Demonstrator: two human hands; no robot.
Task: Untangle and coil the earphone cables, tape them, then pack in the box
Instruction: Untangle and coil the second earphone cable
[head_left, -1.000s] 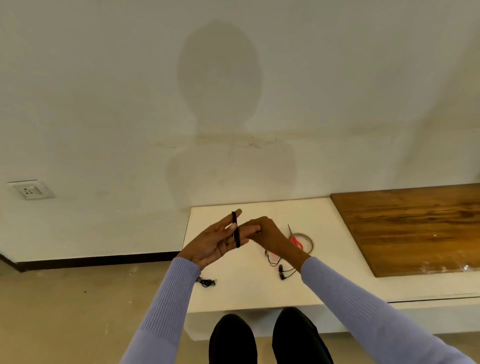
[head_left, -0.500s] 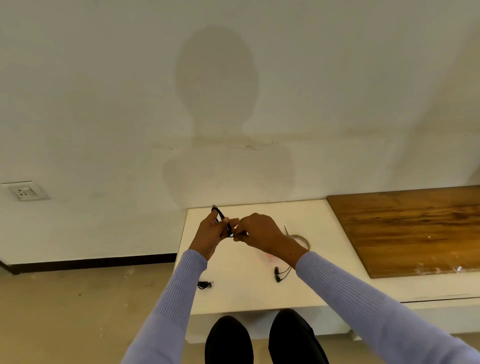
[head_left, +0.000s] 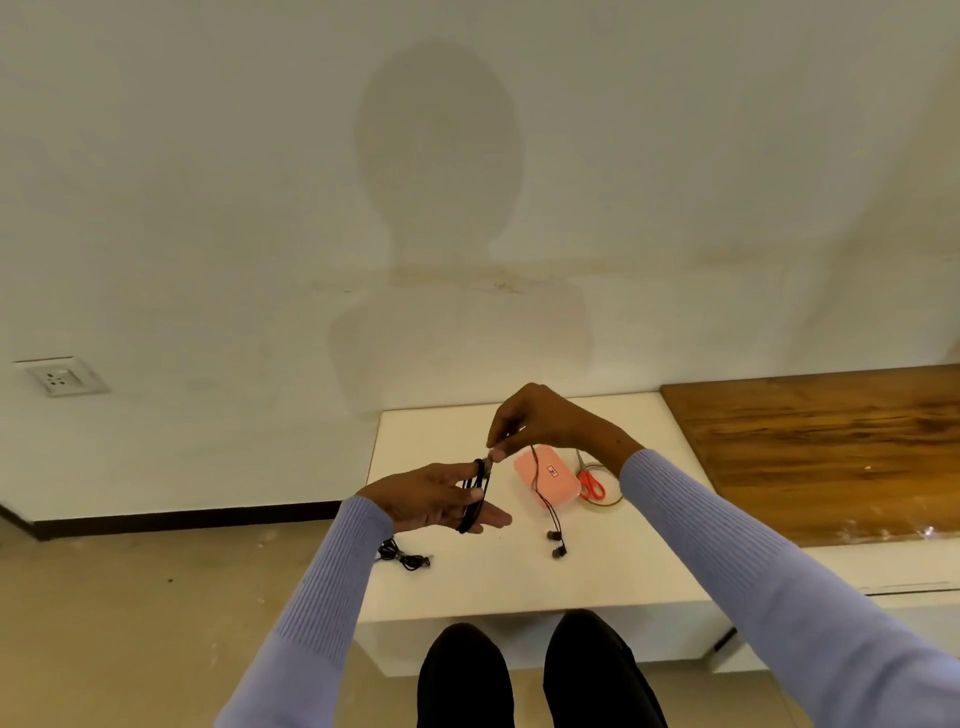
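A black earphone cable (head_left: 474, 493) is wound in loops around the fingers of my left hand (head_left: 431, 499), which is held above the white table (head_left: 498, 582). My right hand (head_left: 540, 426) pinches the cable just above the coil, and the free end hangs down past it to two earbuds (head_left: 556, 544) near the table top. A pink box (head_left: 558, 480) lies shut on the table behind the hanging cable. A second black earphone (head_left: 402, 556) lies bunched at the table's left edge, partly under my left sleeve.
Red-handled scissors (head_left: 592, 483) rest on a roll of clear tape (head_left: 605, 500) right of the pink box. A wooden board (head_left: 831, 447) covers the surface to the right. My knees (head_left: 524, 670) sit below the table's front edge. A wall socket (head_left: 62, 376) is at the left.
My left hand has dropped and opened flatter with the coil around its fingers. My right hand has risen, drawing the cable up, so the pink box shows behind it.
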